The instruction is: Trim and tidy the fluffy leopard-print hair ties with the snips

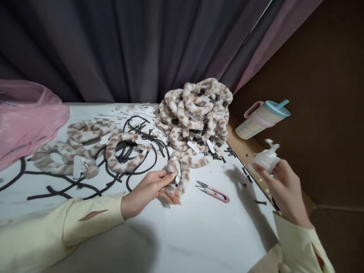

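My left hand (155,189) is closed on a furry spotted ring (184,175), thumb pressed near a dark piece on it. At the right table edge my right hand (286,185) is raised, its fingers round a crumpled white tissue-like wad (267,159). A pair of pink-handled thread snips (213,191) lies on the table between the hands. Behind my left hand rises a heap of furry rings (196,110) in white and brown, with white tags and dark pieces showing. Another furry ring (125,167) lies to the left on black cords.
Black cords (65,185) sprawl over the white table (176,242). More furry rings (57,157) and a pink plastic bag (31,117) lie at left. Small metal bits (133,108) are scattered behind. A lidded tumbler (256,121) stands beyond the right edge, near short black offcuts (247,174).
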`<action>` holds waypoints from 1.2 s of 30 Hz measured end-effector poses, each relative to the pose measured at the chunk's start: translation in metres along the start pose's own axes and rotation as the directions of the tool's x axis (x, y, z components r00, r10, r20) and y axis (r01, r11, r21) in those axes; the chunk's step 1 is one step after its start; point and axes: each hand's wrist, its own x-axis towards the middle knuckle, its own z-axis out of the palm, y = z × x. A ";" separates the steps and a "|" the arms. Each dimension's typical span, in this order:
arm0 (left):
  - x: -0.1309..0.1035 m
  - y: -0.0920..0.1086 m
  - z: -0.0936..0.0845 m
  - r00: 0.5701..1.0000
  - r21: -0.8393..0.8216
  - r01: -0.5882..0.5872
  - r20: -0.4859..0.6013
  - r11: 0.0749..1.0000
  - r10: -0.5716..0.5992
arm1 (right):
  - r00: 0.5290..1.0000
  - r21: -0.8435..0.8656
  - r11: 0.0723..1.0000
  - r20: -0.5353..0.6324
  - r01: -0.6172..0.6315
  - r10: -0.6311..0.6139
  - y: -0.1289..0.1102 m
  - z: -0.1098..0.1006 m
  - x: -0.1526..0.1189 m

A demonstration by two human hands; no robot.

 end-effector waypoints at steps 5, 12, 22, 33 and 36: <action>0.000 -0.002 0.001 0.997 0.093 -0.050 -0.051 0.994 0.055 | 0.804 -0.039 0.834 0.296 0.550 -0.517 -0.079 -0.005 -0.041; 0.000 -0.005 0.000 0.994 0.182 -0.092 -0.048 0.979 0.102 | 0.679 0.065 0.764 0.414 0.642 -0.606 -0.124 0.006 -0.055; 0.001 -0.006 0.000 0.994 0.179 -0.093 -0.041 0.980 0.102 | 0.675 0.048 0.745 0.387 0.665 -0.628 -0.122 0.018 -0.055; 0.001 -0.007 -0.005 0.992 0.205 -0.129 0.045 0.970 0.122 | 0.688 0.049 0.755 0.377 0.654 -0.620 -0.119 0.018 -0.055; 0.001 -0.006 -0.005 0.991 0.207 -0.131 0.063 0.970 0.121 | 0.687 0.052 0.755 0.377 0.654 -0.621 -0.120 0.018 -0.054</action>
